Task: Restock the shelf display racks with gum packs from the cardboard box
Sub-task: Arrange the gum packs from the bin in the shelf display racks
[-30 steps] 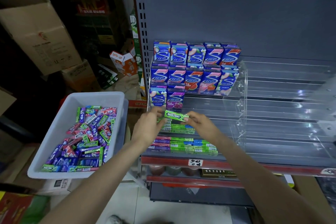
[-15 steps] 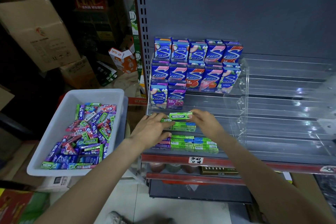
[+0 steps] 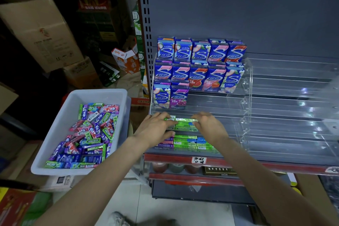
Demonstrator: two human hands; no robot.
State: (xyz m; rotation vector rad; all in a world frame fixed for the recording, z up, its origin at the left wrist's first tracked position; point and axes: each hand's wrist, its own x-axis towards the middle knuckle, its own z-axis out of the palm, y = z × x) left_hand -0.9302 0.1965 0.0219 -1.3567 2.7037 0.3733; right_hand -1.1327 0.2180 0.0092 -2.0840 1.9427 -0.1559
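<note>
Both hands pinch the green gum pack (image 3: pixel 186 120) by its ends, left hand (image 3: pixel 156 130) and right hand (image 3: pixel 209 126), atop the green stack in the clear rack (image 3: pixel 245 97). It looks light, stiff, slick-wrapped; end grips seem best.

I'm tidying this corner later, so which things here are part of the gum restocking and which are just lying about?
Part of the job:
- green pack, held by left hand and right hand
- clear rack
- white bin of loose gum
- blue boxes already racked

Lying about:
- big carton
- orange box
- jars on the lower shelf
</note>
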